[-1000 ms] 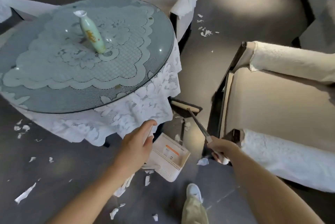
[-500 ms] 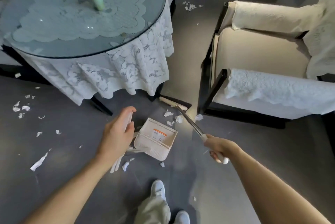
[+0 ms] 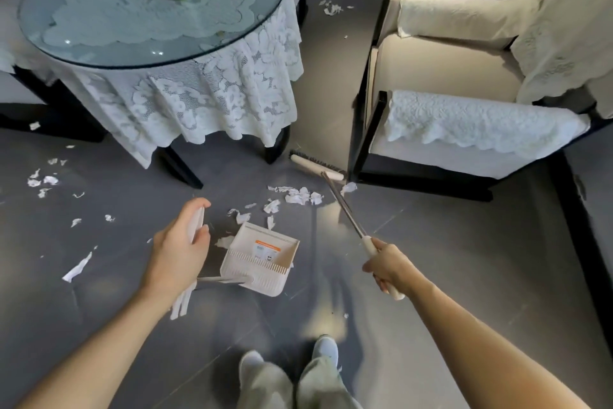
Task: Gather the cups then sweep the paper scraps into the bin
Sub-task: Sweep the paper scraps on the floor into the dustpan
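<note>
Your left hand [image 3: 179,249] curls round the white handle of the dustpan [image 3: 262,259], and your right hand [image 3: 386,267] grips the broom [image 3: 345,209] by its handle. The dustpan's orange label [image 3: 267,247] is too small to read. Torn paper scraps [image 3: 298,196] lie just beyond the pan's mouth, near the broom's bristles by the armchair [image 3: 447,70].

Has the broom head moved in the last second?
Yes. The broom head has come back toward the person: it lay beyond the table leg, and now lies level with it, close beside the armchair's front leg.
</note>
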Tool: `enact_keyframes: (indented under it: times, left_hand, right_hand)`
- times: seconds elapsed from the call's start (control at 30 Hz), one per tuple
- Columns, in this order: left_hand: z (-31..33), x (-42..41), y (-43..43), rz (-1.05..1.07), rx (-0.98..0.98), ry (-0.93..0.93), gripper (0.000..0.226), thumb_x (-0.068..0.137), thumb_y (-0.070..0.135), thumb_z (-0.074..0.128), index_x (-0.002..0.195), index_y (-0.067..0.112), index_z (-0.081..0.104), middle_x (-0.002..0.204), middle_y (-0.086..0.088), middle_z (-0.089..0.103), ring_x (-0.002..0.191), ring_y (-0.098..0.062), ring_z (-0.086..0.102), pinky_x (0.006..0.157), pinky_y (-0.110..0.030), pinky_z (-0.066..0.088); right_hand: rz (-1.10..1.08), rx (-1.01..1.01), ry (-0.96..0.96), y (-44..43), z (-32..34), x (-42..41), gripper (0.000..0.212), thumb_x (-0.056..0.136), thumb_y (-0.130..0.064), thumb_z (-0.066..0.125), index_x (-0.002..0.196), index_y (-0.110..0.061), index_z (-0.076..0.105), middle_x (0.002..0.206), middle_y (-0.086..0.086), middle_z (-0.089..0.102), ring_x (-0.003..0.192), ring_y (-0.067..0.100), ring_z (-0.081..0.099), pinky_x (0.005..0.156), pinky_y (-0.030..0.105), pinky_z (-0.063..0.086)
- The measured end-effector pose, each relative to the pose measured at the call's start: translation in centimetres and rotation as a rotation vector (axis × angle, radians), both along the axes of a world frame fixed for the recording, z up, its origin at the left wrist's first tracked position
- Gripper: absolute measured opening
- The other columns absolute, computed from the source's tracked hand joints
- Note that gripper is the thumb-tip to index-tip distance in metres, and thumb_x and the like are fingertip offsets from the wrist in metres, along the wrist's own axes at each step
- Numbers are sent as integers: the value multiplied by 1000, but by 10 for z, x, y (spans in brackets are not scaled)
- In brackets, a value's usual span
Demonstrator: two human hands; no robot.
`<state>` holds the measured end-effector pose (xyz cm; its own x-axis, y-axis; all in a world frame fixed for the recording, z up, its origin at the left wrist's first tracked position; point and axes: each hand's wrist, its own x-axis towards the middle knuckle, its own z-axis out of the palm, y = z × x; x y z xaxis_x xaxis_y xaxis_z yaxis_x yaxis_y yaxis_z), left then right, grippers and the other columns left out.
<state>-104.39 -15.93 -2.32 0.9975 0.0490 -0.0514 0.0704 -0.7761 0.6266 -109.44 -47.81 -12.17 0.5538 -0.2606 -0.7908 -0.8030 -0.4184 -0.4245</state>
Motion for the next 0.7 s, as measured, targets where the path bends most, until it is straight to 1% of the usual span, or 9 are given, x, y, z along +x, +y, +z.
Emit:
enact_keyframes:
  times: [0.1, 0.17, 0.23, 0.3, 0.37, 0.5, 0.57, 0.63, 0.7]
  left_hand:
    - [1, -10, 16, 25, 0, 0, 35, 89, 11, 51, 107, 41, 50, 52, -7, 42, 56, -34, 47, 57, -40, 46]
    - [-2, -16, 28, 23, 16, -11, 36, 89, 12, 51, 104, 44, 49, 49, -6, 39, 50, -31, 45, 53, -36, 45]
    - [-4, -24, 39, 21, 17, -3, 37, 89, 12, 51, 102, 47, 48, 48, -5, 36, 49, -28, 42, 53, -37, 46]
    - [-5, -31, 52, 16, 16, 4, 39, 89, 13, 52, 100, 50, 47, 47, -5, 38, 52, -29, 46, 57, -38, 48]
    - [-5, -37, 66, -5, 32, -5, 38, 89, 14, 52, 101, 49, 47, 47, -5, 39, 52, -30, 47, 56, -38, 48]
    - [-6, -52, 100, -44, 29, -3, 34, 89, 14, 52, 103, 45, 49, 51, -8, 42, 49, -29, 48, 51, -36, 46]
    - [-7, -64, 121, -63, 48, -23, 33, 88, 13, 54, 105, 41, 51, 49, -6, 44, 51, -26, 50, 51, -31, 44]
    - [-8, -77, 142, -78, 66, -51, 32, 87, 11, 56, 107, 36, 54, 48, 3, 43, 51, -17, 49, 51, -22, 40]
    - [-9, -90, 163, -93, 58, -47, 32, 87, 9, 57, 109, 32, 55, 48, 8, 42, 50, -17, 49, 50, -19, 38]
  right_hand:
    - [-18, -59, 9, -3, -8, -8, 62, 89, -2, 49, 144, -27, 35, 72, 11, 56, 45, 19, 48, 46, 27, 46]
    - [-48, -21, 16, -3, -21, -13, 59, 89, 1, 48, 143, -22, 37, 65, 7, 50, 39, 16, 45, 39, 24, 42]
    - [-82, 30, 36, 1, -37, -17, 58, 90, 3, 47, 143, -19, 36, 58, 6, 44, 31, 12, 40, 34, 19, 35]
    - [-58, 33, 77, 13, -49, -22, 52, 90, 3, 45, 139, -12, 41, 55, 6, 42, 33, 12, 39, 39, 24, 36]
    - [0, 16, 109, 35, -54, -32, 51, 87, 3, 44, 137, -9, 41, 63, 5, 48, 42, 13, 43, 49, 25, 38]
    - [-132, 147, 103, 84, -53, -58, 65, 86, 0, 44, 144, -27, 33, 84, 11, 52, 51, 13, 42, 53, 25, 39]
    - [-169, 190, 104, 113, -47, -75, 64, 85, 0, 44, 142, -28, 37, 83, 10, 50, 50, 13, 41, 52, 25, 37]
    - [-158, 201, 91, 147, -38, -94, 57, 86, 1, 43, 138, -23, 43, 82, 13, 50, 48, 15, 40, 51, 28, 38]
    - [-183, 194, 46, 184, -31, -118, 55, 89, 0, 40, 139, -22, 44, 78, 16, 50, 43, 16, 39, 43, 27, 40]
